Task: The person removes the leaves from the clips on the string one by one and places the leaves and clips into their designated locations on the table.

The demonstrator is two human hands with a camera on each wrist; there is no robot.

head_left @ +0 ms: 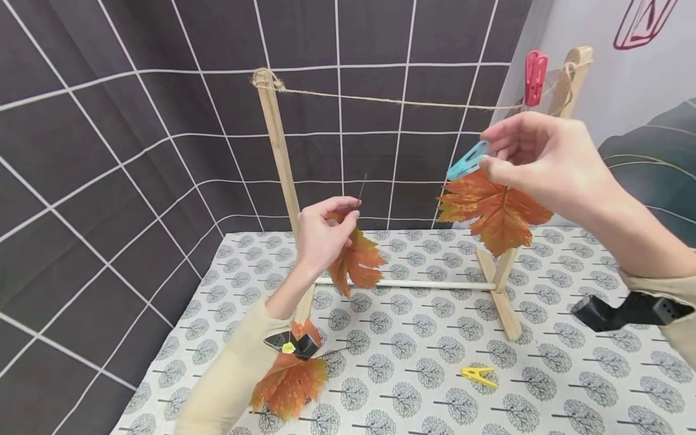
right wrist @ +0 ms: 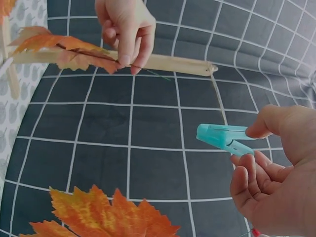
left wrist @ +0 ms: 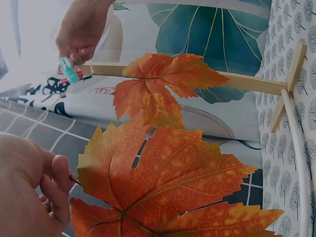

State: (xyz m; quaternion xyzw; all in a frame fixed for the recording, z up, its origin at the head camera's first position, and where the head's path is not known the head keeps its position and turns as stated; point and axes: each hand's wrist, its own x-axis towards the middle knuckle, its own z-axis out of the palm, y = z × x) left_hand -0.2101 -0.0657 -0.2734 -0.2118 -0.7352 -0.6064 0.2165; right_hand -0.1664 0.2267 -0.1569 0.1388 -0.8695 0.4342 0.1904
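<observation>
My left hand (head_left: pixel 328 232) pinches the thin stem of an orange maple leaf (head_left: pixel 356 263), whose blade hangs below the fingers. In my right hand (head_left: pixel 544 160) is a light-blue clothespin (head_left: pixel 467 161), held between thumb and fingers; the right wrist view shows the clothespin (right wrist: pixel 224 138) from the side. Behind that hand, a second maple leaf (head_left: pixel 497 208) hangs near the right end of the twine (head_left: pixel 391 101), by a red clothespin (head_left: pixel 535 78). The leaf's attachment is hidden by my right hand. Both hands are below the twine.
The twine runs between two wooden posts (head_left: pixel 278 139), joined low down by a white rod (head_left: pixel 435 284). On the tree-patterned tablecloth (head_left: pixel 402 362) lie a yellow clothespin (head_left: pixel 478 376) and another maple leaf (head_left: pixel 290 383), partly behind my left forearm. A dark gridded cloth (head_left: pixel 136 181) stands behind.
</observation>
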